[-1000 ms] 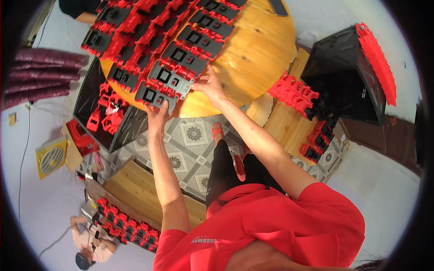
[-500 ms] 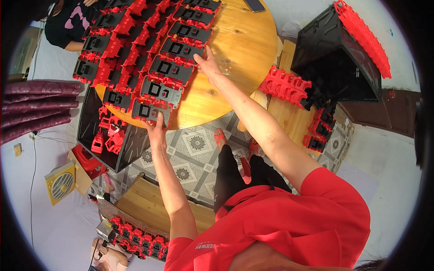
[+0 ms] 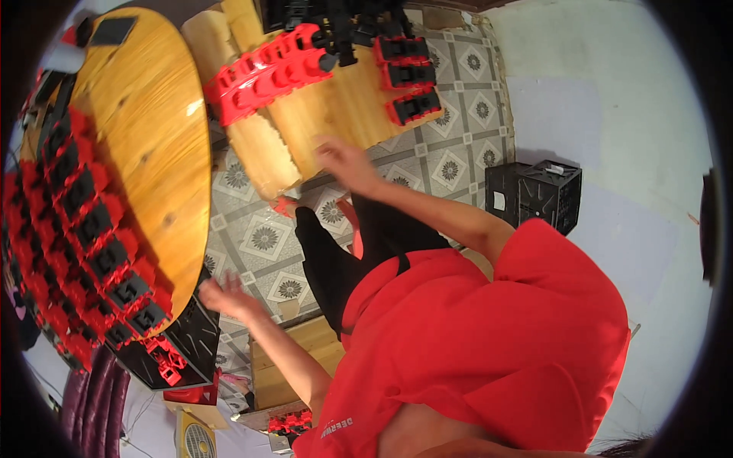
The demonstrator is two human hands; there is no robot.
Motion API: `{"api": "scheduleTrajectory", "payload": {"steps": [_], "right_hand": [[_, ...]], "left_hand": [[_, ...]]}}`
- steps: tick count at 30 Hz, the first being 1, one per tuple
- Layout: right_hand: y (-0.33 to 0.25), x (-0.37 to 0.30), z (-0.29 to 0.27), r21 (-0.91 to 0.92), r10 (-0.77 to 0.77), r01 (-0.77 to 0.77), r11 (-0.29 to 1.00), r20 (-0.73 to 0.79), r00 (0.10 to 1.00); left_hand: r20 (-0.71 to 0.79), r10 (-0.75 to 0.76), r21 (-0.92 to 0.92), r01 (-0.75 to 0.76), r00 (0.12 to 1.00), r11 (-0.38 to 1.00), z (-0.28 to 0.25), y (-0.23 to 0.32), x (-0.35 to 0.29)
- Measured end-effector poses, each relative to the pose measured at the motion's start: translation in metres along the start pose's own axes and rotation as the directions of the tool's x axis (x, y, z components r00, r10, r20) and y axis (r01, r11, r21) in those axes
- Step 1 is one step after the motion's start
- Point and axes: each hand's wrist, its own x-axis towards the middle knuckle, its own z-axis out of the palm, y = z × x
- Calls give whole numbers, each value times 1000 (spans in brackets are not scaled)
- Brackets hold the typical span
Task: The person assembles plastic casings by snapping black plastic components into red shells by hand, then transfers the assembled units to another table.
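My left hand [image 3: 229, 296] is in the air beside the near edge of the round wooden table [image 3: 172, 160], fingers spread and nothing in them. Somewhat blurred, my right hand [image 3: 345, 162] hangs over the front edge of a wooden bench [image 3: 328, 111], its fingers apart and empty. Rows of red-and-black plastic parts [image 3: 93, 221] cover the table's left side. On the bench lies a strip of joined red plastic parts [image 3: 271, 72]. Red-and-black parts [image 3: 410, 76] stand in a short row at the bench's right end, near a cluster of black pieces [image 3: 353, 34].
A black crate [image 3: 195, 343] with red pieces inside stands below the table edge. Two black crates [image 3: 546, 195] are by the right wall. A dark flat device [image 3: 113, 30] rests on the table's far end. Behind my left arm is another wooden bench [image 3: 294, 366].
Both hands have come off the red-and-black parts on the table. My view and body have turned right, so the table now sits at the left and the bench ahead of me.
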Motion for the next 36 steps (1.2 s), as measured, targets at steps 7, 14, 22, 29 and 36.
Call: {"api": "scheduleTrajectory", "payload": {"steps": [7,14,22,29,36], "right_hand": [[69,133,-261,-186,56,-137,973,-385,921],[128,220,-348,114,380,-373,921,-48,924],[148,182,-366,-37,469,-468,883,105,877],[144,164,-344,70,332,-342,937,125,935],[59,96,-257,115,153,-192,975,284,947]], "left_hand": [[727,-662,534,457,180,711,249,-159,-185],[603,-727,311,743,328,593,427,-236,-272],[558,-502,261,434,661,862,427,-224,-248],[568,-280,35,317,774,948,419,-249,-227],[523,-19,-167,125,852,978,296,-178,-233]]}}
